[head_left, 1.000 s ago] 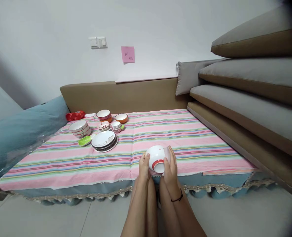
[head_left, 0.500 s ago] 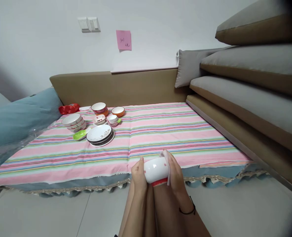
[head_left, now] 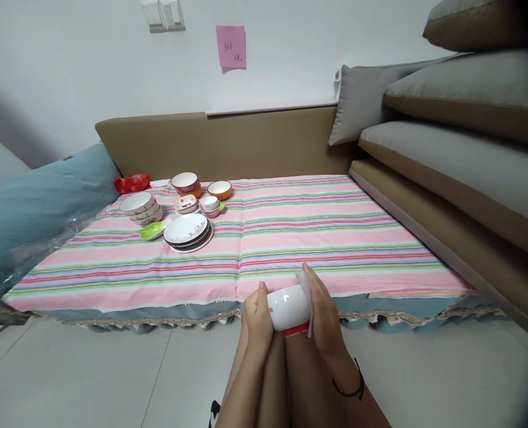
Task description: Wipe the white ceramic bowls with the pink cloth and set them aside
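- White bowl [head_left: 288, 308], red-footed: tilted, above the legs [head_left: 279, 380], between both hands.
- Left hand [head_left: 258, 318]: fingers grasping the bowl's left side.
- Right hand [head_left: 327, 315]: fingers holding a pale cloth [head_left: 307, 288] against its right side.
- Plate stack [head_left: 185, 229]: on striped cover [head_left: 313, 232], beside green dish [head_left: 152, 230].
- Orange bowl [head_left: 220, 191]: farther back, near backrest [head_left: 246, 145].

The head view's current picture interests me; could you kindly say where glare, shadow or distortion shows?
Head view: a small bright glint on the bowl; a dim band across the wall at far left; the cushions look stretched toward the right edge, likely wide-angle distortion; the right-hand corners fade to black.
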The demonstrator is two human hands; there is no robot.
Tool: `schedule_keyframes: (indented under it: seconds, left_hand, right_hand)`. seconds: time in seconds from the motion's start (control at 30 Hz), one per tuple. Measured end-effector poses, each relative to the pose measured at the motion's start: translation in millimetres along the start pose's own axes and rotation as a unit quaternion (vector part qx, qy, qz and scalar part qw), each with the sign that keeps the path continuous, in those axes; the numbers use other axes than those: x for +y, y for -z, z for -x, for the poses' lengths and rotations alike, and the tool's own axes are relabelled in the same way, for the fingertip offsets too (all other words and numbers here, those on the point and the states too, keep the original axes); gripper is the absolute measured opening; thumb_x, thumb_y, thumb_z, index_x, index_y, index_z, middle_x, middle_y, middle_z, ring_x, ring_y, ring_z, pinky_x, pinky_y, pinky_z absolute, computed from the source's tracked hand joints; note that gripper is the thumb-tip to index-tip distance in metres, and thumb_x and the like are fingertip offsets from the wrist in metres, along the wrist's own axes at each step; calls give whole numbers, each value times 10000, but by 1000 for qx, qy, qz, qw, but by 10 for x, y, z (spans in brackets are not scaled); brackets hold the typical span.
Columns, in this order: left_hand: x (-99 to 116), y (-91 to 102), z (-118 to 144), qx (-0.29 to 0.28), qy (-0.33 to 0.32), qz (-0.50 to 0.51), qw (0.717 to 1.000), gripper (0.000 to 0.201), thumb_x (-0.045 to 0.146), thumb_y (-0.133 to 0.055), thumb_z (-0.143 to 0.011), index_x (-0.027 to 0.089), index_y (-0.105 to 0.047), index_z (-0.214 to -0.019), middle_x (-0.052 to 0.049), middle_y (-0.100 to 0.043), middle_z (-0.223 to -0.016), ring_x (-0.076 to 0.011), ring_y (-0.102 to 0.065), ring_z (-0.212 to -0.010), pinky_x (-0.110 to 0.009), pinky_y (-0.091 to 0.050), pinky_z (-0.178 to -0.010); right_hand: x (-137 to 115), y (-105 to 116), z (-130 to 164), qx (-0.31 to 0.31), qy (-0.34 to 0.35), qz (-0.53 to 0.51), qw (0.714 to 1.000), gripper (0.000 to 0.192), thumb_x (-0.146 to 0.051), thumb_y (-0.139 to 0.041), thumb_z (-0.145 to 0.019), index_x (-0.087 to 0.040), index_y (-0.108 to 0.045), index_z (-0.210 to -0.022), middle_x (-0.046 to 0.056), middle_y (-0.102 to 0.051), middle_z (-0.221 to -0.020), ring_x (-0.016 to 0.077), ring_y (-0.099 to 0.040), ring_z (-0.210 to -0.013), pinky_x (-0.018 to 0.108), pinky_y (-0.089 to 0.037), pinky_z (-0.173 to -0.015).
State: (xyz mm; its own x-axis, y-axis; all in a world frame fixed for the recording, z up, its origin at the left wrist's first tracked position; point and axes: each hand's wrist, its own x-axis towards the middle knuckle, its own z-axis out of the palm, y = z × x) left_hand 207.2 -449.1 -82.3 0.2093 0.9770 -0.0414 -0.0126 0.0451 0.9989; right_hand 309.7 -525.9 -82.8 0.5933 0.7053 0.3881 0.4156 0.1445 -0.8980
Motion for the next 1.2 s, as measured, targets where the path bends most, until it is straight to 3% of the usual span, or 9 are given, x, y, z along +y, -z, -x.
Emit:
schedule_keyframes:
  seconds: [0.13, 0.3, 0.47, 0.53, 0.63, 0.77, 0.87, 1.0, 1.2]
  left_hand:
    - [-4, 35, 19, -26, 3, -2, 1000, 527, 580, -448, -827, 182, -471, -483, 10, -431, -473, -117, -379, -473, -255, -269, -465]
    - [-36, 105, -22, -93, -16, -32, 995, 543, 581, -376, -870, 178, -480, -522, 6, -458, -500, -118, -391, -487, -256, -273, -479]
    - [-102, 89, -86, -73, 0, -28, 997, 509, 569, -403, -866, 184, -426, -534, 20, -422, -495, -105, -369, -477, -254, -248, -477]
    - [-97, 55, -114, -65, 7, -27, 997, 509, 574, -402, -860, 187, -414, -529, 20, -409, -492, -103, -361, -472, -255, -236, -472]
    - [-35, -1, -165, -68, 6, -26, 997, 514, 571, -401, -847, 199, -362, -495, 30, -344, -469, -98, -308, -459, -260, -209, -464]
    - [65, -47, -224, -66, -5, -40, 997, 506, 537, -401, -841, 214, -292, -466, 33, -293, -454, -99, -275, -458, -268, -190, -470]
    - [99, -50, -222, -65, -10, -55, 996, 495, 534, -385, -843, 215, -305, -474, 29, -313, -460, -104, -283, -460, -271, -206, -473]
    - [115, -43, -181, -52, -6, -72, 996, 472, 535, -393, -839, 201, -377, -506, 18, -387, -488, -111, -347, -489, -263, -254, -490]
    - [138, -72, -199, -41, 40, -1, 998, 449, 533, -456, -795, 203, -369, -505, 32, -375, -473, -97, -328, -472, -252, -252, -471]
  right_hand:
    - [-148, 75, 92, -60, 162, 133, 976, 479, -225, -395, -931, -305, -403, -1403, -13, -403, -1473, 268, -183, -1435, 562, -211, -1149]
    - [-224, 191, 11, -76, 156, 140, 975, 525, -287, -528, -880, -292, -403, -1390, 46, -499, -1391, 261, -435, -1299, 471, -399, -1033]
    - [-304, 94, -86, -92, 221, 236, 942, 466, -233, -516, -853, -286, -485, -1315, 41, -551, -1321, 276, -440, -1261, 506, -280, -1068]
    - [-299, 25, -134, -81, 197, 215, 953, 384, -224, -463, -869, -252, -537, -1244, 56, -598, -1225, 253, -489, -1180, 465, -319, -1033]
    - [-218, -19, -227, -28, 53, 128, 990, 261, -303, -371, -919, -209, -603, -997, 58, -632, -949, 210, -560, -903, 360, -433, -811]
    - [-147, -12, -303, 0, -100, 54, 994, 333, -375, -286, -951, -222, -481, -729, -8, -508, -659, 164, -460, -610, 287, -375, -576]
    - [-237, -60, -299, 5, -24, 169, 985, 274, -318, -308, -937, -213, -499, -769, 20, -541, -723, 184, -473, -686, 302, -354, -635]
    - [-405, -179, -314, -34, 126, 346, 929, 178, -262, -408, -874, -199, -536, -769, 49, -547, -731, 210, -462, -736, 327, -322, -679]
    - [-369, -176, -406, -44, 83, 288, 953, 208, -255, -401, -875, -202, -556, -747, 40, -584, -738, 197, -494, -748, 313, -342, -704]
